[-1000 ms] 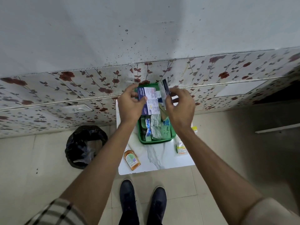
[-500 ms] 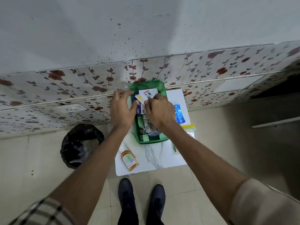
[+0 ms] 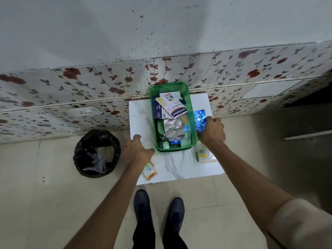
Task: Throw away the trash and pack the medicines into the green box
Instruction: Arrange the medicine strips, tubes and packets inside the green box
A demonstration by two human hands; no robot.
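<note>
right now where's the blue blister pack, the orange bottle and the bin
blue blister pack (image 3: 199,118): head view, on its foil face above the right hand's fingers
orange bottle (image 3: 150,171): head view, on its label below the left wrist
bin (image 3: 84,152): head view, on the black liner's left rim

Bare table (image 3: 142,121) lies left of the crowded green box (image 3: 191,112); bottle (image 3: 149,171) near front edge.
</note>
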